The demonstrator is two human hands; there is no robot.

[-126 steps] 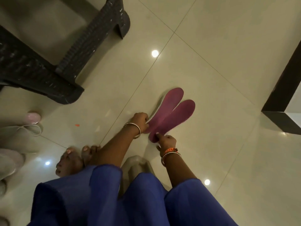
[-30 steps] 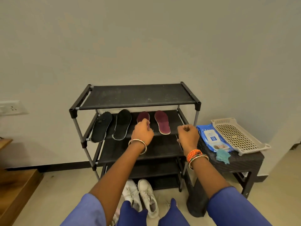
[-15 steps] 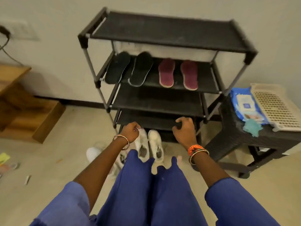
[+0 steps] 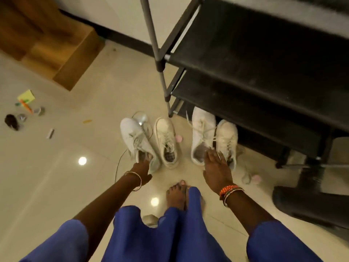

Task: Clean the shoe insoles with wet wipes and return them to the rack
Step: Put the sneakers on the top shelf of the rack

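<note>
A person bends over two pairs of white sneakers on the tiled floor at centre frame, beside the foot of a black shoe rack (image 4: 264,59) that fills the upper right. The left hand (image 4: 144,168) reaches into the heel opening of the far-left sneaker (image 4: 136,138), its fingers out of sight inside the shoe, so whether they grip anything cannot be told. The right hand (image 4: 217,165) is spread flat, fingers fairly straight, over the heels of the right-hand pair (image 4: 213,137), holding nothing. No insole is visible outside a shoe, and no wipes appear in the frame; the rack shelves that show are bare. By this view, the insoles of these sneakers remain to be pulled out, wiped and shelved, and the work on them looks barely begun. All four shoes lie with their long axes running roughly up the frame, toes toward the rack and wall, heels toward the person. Small clutter (image 4: 26,108) dots the floor at left.
</note>
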